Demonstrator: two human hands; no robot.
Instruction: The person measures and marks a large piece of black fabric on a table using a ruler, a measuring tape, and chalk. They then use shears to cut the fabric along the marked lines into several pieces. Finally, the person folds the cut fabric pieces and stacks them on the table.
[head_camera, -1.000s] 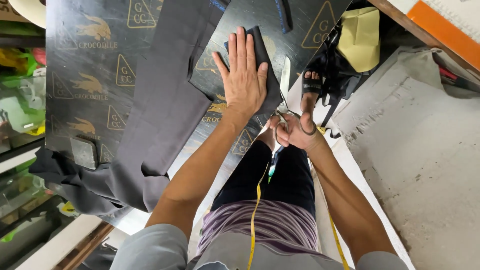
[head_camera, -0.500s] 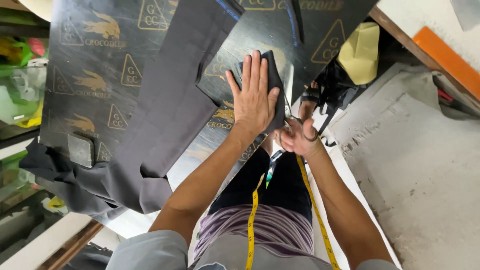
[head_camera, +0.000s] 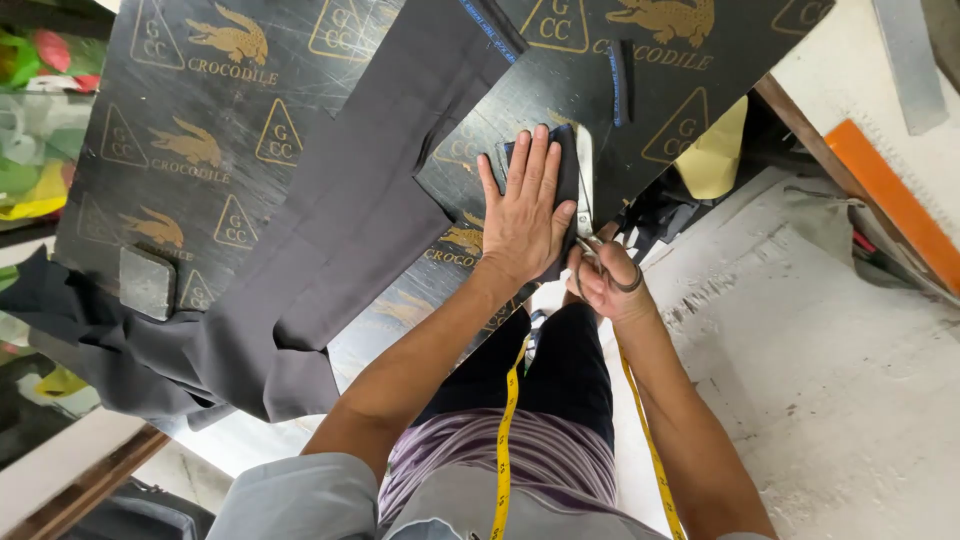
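- Since a second ago the left hand (head_camera: 527, 212) has kept pressing flat, fingers spread, on the small dark cloth piece (head_camera: 566, 165) on the bench (head_camera: 150, 215).
- The right hand (head_camera: 603, 280), closed around scissors (head_camera: 588, 215), has stayed at the piece's edge (blades partly hidden).
- Gold triangle and reptile emblems cover the black bench; grey fabric (head_camera: 350, 230) drapes leftward.

small dark fabric piece (head_camera: 566, 165) flat at table edge, steel scissors (head_camera: 590, 215) beside it
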